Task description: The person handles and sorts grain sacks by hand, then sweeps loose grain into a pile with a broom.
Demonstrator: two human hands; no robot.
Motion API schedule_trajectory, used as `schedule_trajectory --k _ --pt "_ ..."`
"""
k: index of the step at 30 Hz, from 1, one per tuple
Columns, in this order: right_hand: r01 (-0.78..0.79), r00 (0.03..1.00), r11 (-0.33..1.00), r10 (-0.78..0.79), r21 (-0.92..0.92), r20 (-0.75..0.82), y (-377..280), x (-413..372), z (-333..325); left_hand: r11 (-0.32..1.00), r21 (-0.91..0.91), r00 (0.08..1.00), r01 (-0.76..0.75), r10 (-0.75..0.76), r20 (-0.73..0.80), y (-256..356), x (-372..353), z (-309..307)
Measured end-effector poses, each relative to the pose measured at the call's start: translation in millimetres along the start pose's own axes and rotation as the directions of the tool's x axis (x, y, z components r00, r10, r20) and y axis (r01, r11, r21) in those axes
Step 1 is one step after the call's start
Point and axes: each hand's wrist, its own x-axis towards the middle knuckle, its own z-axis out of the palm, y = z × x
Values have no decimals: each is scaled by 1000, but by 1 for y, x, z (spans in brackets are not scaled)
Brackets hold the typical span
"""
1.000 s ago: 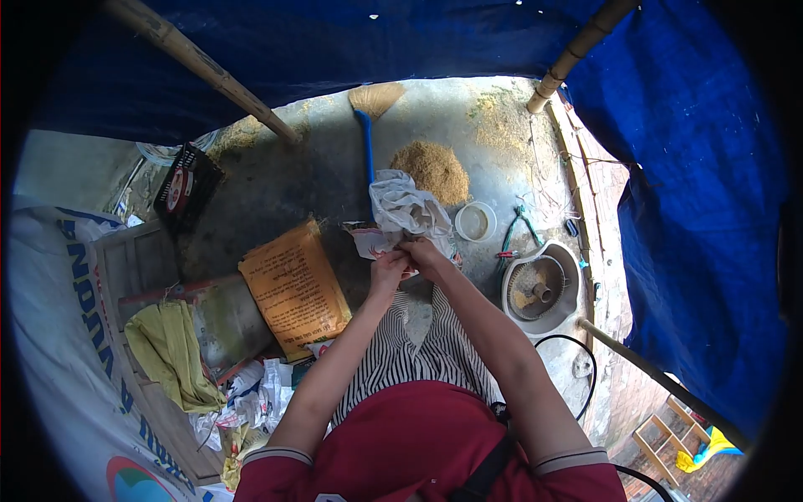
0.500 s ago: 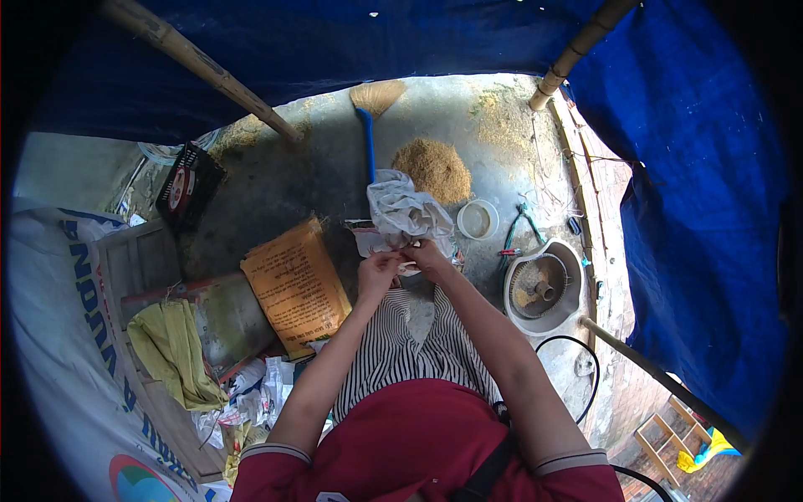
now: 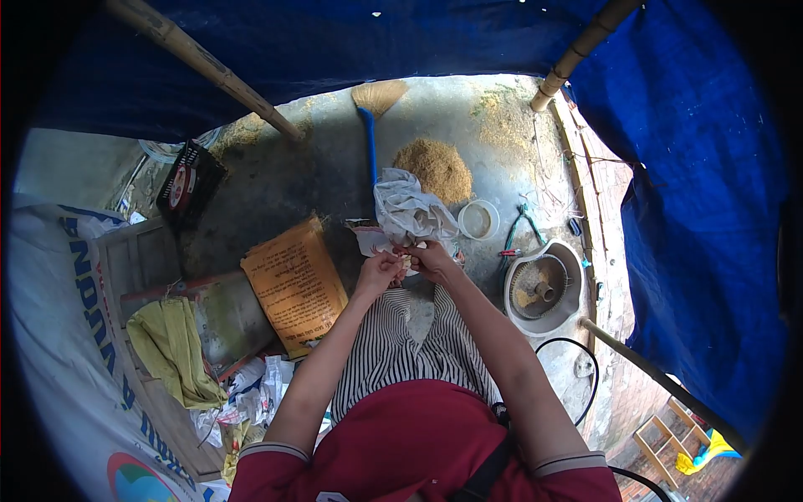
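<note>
A person wears a dark red short-sleeved shirt [image 3: 410, 443], its sleeve ends [image 3: 573, 462] banded in pale grey with thin dark lines, above loose trousers [image 3: 376, 360] in narrow black and white stripes. A black strap [image 3: 489, 473] crosses the shirt near a small, partly cut-off white marking [image 3: 332, 497]; the left hand [image 3: 381, 272] and right hand [image 3: 432, 258] are bare.

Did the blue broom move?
No, the broom hasn't moved. It's still lying just left of the brown pile in the picture.

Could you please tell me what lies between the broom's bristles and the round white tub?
A heap of brown, grain-like material lies between the bristles and the tub, as the head view shows.
</note>
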Motion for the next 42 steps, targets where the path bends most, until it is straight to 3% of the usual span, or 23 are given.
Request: schedule_trajectory --k 2,4,5,6,7,8,10,16,18,19,21,25,27,31,33,35,37,39,42 --pt "49 999 997 -50 -56 -13 8 5 -3 1000 10 1000 -6 6 -12 3 -4 -4" --pt "182 975 933 -212 -309 -65 15 8 -4 1000 19 1000 -14 14 -24 8 -9 -8" --pt "182 975 934 -211 -309 -65 19 8 -3 996 89 1000 -27 28 -10 12 -13 -12" --pt "267 945 894 -315 -359 -82 23 9 -1 987 158 999 -41 41 6 16 -17 -14" --pt "346 905 844 -416 -409 -92 26 10 0 987 158 999 -41 41 6 19 -20 -16" --pt "345 905 845 -414 -408 -92 25 9 2 995 101 999 28 -30 16 27 -25 -17" --pt "310 921 840 -381 -445 -77 25 7 7 994 47 995 98 -100 29 32 -28 -18" --pt "100 961 947 -171 -305 -217 24 -11 19 993 107 998 -53 48 46 30 -18 -8" --pt "60 970 962 -120 -268 -212 24 -10 9 947 -318 999 48 -38 37 24 -13 -6" --pt "17 976 974 -65 -226 -207 25 -9 5 945 -323 999 47 -38 34 19 -13 -6" --pt "7 979 981 -46 -193 -198 21 -14 10 794 -603 996 72 -27 84 16 -15 -4" --pt "-49 988 998 42 -44 -146 13 -19 18 743 -669 999 19 -46 -23 -13 -11 5" --pt "-117 985 993 117 5 -127 12 -15 16 616 -759 964 210 -259 56 -15 -10 6" --pt "-223 972 966 231 133 -45 6 -12 7 692 -697 981 190 -168 100 -9 -17 7" --pt "-237 969 965 243 113 -42 5 -7 5 788 -612 998 59 -26 62 -4 -23 13" --pt "-252 966 963 256 93 -40 8 -2 3 812 -583 1000 21 -28 -3 2 -25 18" --pt "-282 959 948 275 146 62 12 4 -3 834 -552 998 -13 -27 -64 3 -22 21" --pt "-271 963 952 268 141 37 20 8 -8 774 -632 987 33 -126 -102 -7 -13 21" --pt "-227 974 968 229 104 -1 27 8 -11 796 -602 969 63 -194 -155 -10 -7 21"
